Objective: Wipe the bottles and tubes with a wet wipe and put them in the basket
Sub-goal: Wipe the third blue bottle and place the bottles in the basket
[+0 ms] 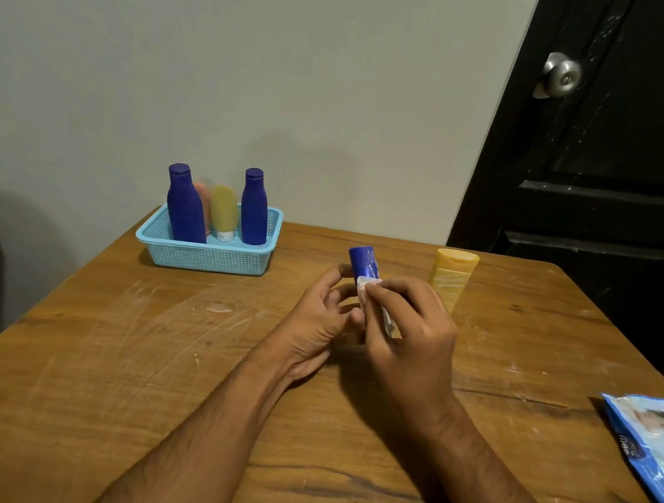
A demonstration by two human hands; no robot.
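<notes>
A small blue tube [363, 263] stands up between my two hands above the middle of the table. My left hand [320, 319] holds its lower part with curled fingers. My right hand [408, 331] pinches a white wet wipe [371, 291] against the tube's side. A yellow tube [451, 277] lies on the table just behind my right hand. The light blue basket [208, 257] sits at the back left and holds two dark blue bottles [184, 206] [254, 207], a yellow tube [224, 212] and an orange one [204, 200] half hidden behind.
The wooden table [130, 353] stands against a pale wall. A blue pack of wet wipes [653, 440] lies at the right edge. A black door with a metal knob [561, 75] is at the back right.
</notes>
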